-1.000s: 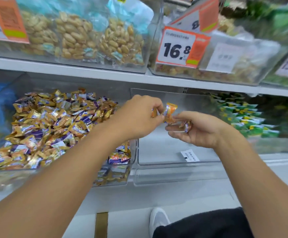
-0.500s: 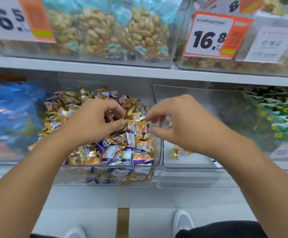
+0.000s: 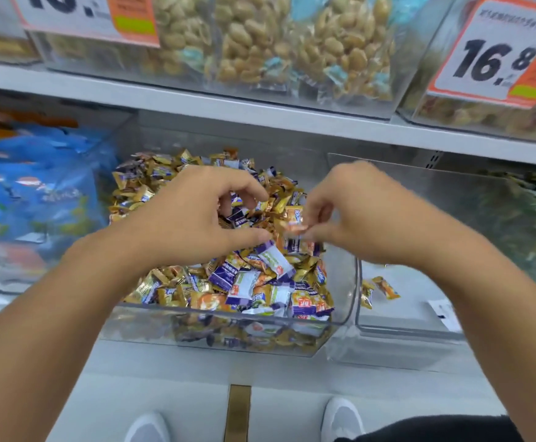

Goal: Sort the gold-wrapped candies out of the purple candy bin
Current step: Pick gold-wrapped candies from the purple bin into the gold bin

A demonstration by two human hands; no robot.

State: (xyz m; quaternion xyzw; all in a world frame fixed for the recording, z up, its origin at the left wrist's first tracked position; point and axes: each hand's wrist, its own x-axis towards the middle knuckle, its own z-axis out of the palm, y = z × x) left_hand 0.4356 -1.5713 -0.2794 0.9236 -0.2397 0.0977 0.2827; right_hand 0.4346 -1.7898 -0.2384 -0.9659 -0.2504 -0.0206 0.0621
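Near the middle of the frame, both hands hang over the candy bin [image 3: 340, 314], heaped with mixed purple and gold candies. The right hand [image 3: 356, 215] pinches a small gold-and-orange candy [image 3: 293, 220]; it could slip back into the heap, since only the fingertips hold it. The left hand [image 3: 193, 218] curls just beside it, thumb and fingers bent into the heap; I cannot tell if it holds anything. A few gold candies [image 3: 378, 290] lie in the clear bin [image 3: 419, 330] at right.

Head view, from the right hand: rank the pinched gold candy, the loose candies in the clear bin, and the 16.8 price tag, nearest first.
1. Gold candy, pinched at the right hand's fingertips.
2. Loose candies, lower right in the clear bin.
3. 16.8 price tag, upper shelf, far right.
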